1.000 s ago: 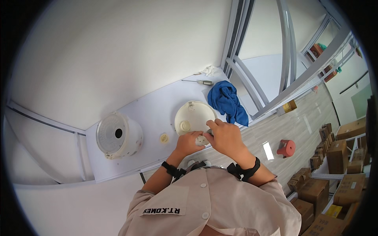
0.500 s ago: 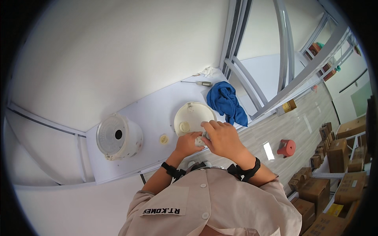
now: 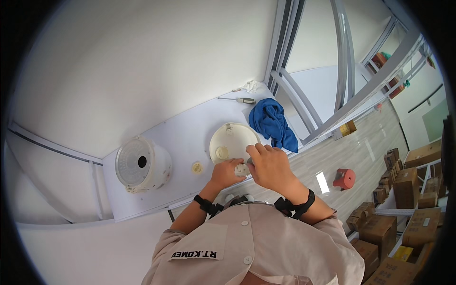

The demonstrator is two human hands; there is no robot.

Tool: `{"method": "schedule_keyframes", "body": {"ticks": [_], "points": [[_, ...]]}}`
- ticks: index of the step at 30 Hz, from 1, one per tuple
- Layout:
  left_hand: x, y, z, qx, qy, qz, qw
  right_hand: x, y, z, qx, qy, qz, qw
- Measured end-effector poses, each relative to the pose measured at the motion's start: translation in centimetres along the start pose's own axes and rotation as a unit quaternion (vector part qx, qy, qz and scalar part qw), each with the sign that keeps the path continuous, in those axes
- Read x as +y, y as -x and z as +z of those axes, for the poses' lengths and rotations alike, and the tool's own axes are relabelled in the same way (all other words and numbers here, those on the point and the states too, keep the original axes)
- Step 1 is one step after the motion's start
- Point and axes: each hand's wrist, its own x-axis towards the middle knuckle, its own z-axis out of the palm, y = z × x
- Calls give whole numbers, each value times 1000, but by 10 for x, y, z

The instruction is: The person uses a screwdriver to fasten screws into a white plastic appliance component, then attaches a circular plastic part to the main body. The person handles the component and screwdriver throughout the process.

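by the near edge of the white table (image 3: 185, 137), the round cream cover (image 3: 239, 141) lay at both hands. the left hand (image 3: 226, 174) touched its near rim, finger spread unclear; the right hand (image 3: 271, 166) curled its fingers around a mostly hidden grey piece (image 3: 250, 162).

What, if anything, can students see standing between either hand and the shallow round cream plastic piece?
Nothing visible does: the left hand and right hand are both at the near side of the shallow round cream plastic piece. The crumpled blue cloth lies beyond the right hand, not between. The right hand's grey object is mostly hidden.
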Motion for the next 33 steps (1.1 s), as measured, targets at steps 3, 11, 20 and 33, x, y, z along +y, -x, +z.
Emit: {"method": "schedule_keyframes", "body": {"ticks": [3,11,20,33], "points": [[-2,-2,0,24,8,37,999,-6,-7,-5,-178,15,103,979],[-4,-2,3,5,15,1,1000,-1,-10,-1,97,-84,-56,990],[-14,-4,4,-24,31,17,999,-3,-10,4,-82,-9,37,996],[-14,-5,7,16,-15,39,999,-4,-8,5,-55,-73,39,995]]}}
